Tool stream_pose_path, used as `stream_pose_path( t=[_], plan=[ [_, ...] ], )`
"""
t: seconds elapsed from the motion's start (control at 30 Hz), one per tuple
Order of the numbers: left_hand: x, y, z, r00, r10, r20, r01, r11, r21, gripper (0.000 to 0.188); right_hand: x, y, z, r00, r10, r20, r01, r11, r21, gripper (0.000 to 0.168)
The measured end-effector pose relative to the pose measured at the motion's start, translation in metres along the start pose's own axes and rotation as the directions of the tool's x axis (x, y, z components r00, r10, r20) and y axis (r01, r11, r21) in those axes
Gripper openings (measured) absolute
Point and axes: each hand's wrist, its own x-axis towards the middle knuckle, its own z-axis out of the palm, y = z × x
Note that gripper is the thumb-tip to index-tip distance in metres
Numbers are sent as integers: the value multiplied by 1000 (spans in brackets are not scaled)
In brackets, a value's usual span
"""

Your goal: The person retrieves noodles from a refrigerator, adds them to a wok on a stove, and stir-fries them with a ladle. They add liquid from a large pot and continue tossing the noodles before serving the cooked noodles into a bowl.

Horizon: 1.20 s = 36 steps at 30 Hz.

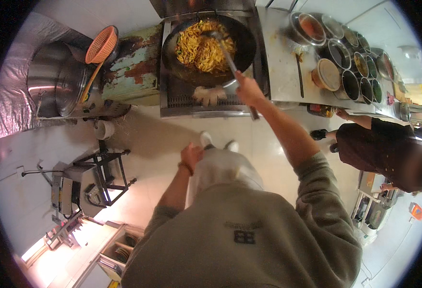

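Observation:
My right hand [248, 89] grips the long metal handle of a wok ladle [227, 55]. The ladle's bowl rests among yellow-brown noodles [211, 54] with bits of green leaf. They fill the middle of a large dark wok [246, 43] on the stove [166, 97]. A pale work glove or cloth [209, 95] lies on the stove's front, below the wok. Away from the stove, my left hand [192, 156] hangs in front of my body, loosely curled and holding nothing.
Right of the stove, a steel counter [283, 72] bears several metal pots [350, 84], a lidded tub [326, 74] and a dark utensil [300, 75]. Another person [373, 151] stands beyond. At left are an orange strainer [102, 45], a big steel pot [48, 79] and a black-framed stand [106, 176].

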Motion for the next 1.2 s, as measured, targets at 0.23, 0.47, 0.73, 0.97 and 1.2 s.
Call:
stream_pose_path(
  t=[0.23,0.47,0.73,0.97,1.2],
  plan=[
    [-19,-26,-13,1000,-8,-17,9,998,70,59,-79,3,-24,957,-289,23,283,949,140,60],
    [-16,-33,-31,999,50,13,-51,982,182,60,-37,18,-18,998,-17,53,31,961,-274,72],
    [-7,-43,-66,996,38,-77,-15,962,273,54,-54,6,7,992,-118,-37,100,943,-318,62],
    [25,-17,-49,998,46,-46,-14,840,543,47,-112,93,39,920,-91,-382,126,990,68,50],
    [135,-63,-152,982,120,148,-190,535,824,29,-248,241,158,728,659,186,-554,407,726,35]
  ],
)
